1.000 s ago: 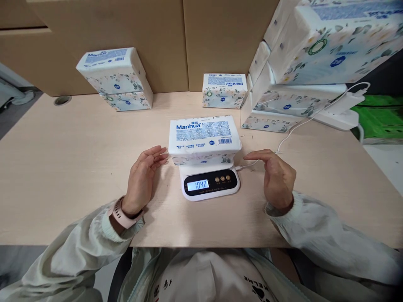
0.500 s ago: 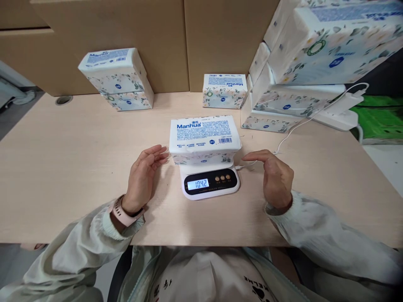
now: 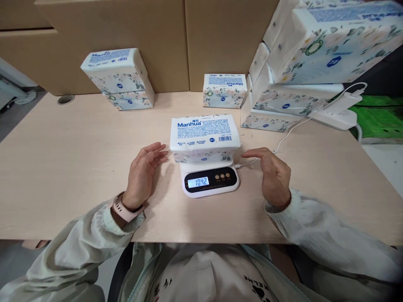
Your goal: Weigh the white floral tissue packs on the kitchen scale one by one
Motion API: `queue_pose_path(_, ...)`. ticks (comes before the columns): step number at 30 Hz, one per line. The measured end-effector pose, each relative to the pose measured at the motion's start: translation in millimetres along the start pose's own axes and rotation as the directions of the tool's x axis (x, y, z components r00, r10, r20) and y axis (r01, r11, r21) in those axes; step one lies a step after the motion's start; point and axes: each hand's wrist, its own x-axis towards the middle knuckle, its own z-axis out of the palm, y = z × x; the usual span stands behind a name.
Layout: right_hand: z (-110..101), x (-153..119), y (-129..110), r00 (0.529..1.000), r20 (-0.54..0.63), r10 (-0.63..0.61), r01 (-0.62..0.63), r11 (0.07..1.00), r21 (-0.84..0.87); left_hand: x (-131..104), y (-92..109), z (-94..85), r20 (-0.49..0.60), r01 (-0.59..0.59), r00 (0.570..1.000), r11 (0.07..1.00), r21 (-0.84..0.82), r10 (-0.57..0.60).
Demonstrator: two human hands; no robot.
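A pack of tissues [image 3: 204, 132] marked "Manhua" lies flat on a white digital scale [image 3: 210, 180], whose lit display appears to read 104.2. My left hand [image 3: 145, 174] is just left of the pack, fingers stretched out and slightly curved, holding nothing. To the right of the pack is my right hand [image 3: 272, 174], index finger extended towards it and the palm bare. Neither hand visibly grips the pack. A thin white cable [image 3: 285, 140] runs from the scale's right side, passing behind my right hand.
Two stacked tissue packs [image 3: 121, 79] stand at the back left, and a single pack [image 3: 224, 91] at the back middle. A taller stack of packs [image 3: 299, 100] rises at the right, by a white power strip [image 3: 341, 115]. Cardboard boxes [image 3: 126, 42] line the table's back.
Almost nothing differs. The view has shifted slightly; both hands stay beside the pack and the display reading looks the same.
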Motion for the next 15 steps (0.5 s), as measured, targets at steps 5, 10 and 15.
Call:
queue_pose_path(5, 4, 3, -1, 0.998, 0.059, 0.034, -0.029, 0.996, -0.084, 0, 4, 0.4, 0.042, -0.098, 0.995, 0.991, 0.087, 0.095)
queue_pose_path(10, 21, 6, -10, 0.962, 0.272, 0.034, 0.004, 0.99, -0.138, 1, 15, 15.4, 0.359, -0.168, 0.928, 0.971, 0.168, 0.098)
queue_pose_path(15, 46, 36, -11, 0.964, 0.254, 0.075, -0.05, 0.993, -0.103, 31, 35, 45.9, 0.32, -0.221, 0.93, 0.97, 0.099, 0.179)
